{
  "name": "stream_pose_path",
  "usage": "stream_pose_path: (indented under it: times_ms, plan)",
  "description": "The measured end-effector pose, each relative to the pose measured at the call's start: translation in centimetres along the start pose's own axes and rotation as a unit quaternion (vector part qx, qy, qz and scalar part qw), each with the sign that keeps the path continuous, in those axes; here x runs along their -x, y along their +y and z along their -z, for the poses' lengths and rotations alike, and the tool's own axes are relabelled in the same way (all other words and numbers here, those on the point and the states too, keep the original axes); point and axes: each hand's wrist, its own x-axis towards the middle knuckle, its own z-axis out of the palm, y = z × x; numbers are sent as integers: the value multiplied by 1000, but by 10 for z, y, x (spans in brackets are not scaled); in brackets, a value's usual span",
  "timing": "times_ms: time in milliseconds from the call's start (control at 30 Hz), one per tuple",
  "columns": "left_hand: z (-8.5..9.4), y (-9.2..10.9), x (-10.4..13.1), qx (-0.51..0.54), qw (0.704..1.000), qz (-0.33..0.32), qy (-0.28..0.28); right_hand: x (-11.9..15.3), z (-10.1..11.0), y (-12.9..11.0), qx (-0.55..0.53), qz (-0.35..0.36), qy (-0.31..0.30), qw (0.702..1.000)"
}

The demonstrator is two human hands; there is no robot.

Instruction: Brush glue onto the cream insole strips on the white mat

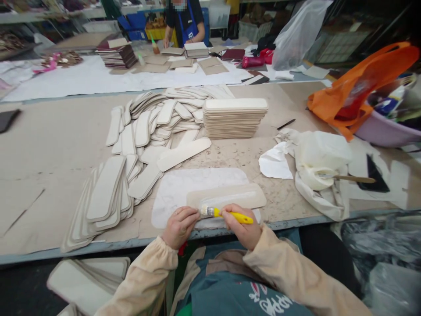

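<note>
My right hand [240, 224] is closed around the yellow handle of a paintbrush [234, 215]. The brush's pale bristles rest at the near left part of a rounded beige strip [226, 196], which has a shiny wet-looking streak along it. Beneath that strip lies a white rounded sheet [174, 186] at the table's front edge. With its fingers pressed together, my left hand [180, 226] grips the strip's near left corner, right beside the bristles; the fingertips are partly hidden.
Loose strips [143, 127] are heaped left of a neat strip stack [235, 118]. More strips [107, 188] fan out at left. A white glue-like tub [324, 153] with a stick stands right, near an orange bag [355, 87] and lilac basin [384, 127]. A co-worker [186, 22] is across the table.
</note>
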Motion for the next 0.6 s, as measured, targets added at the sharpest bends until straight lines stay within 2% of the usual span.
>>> stream_pose_path:
  times_ms: [100, 200, 400, 600]
  plan:
    - [0, 0, 0, 2, 1000, 0, 1, -6, -9, 6, 18, -3, -19, 1000]
    - [-1, 0, 1, 4, 1000, -2, 5, -5, 0, 10, 38, -9, -12, 999]
    - [0, 0, 0, 4, 1000, -14, 12, 12, 43, 18, 58, -54, 36, 996]
    - [1, -2, 0, -2, 1000, -23, 6, 23, 90, 34, 88, -95, 158, 979]
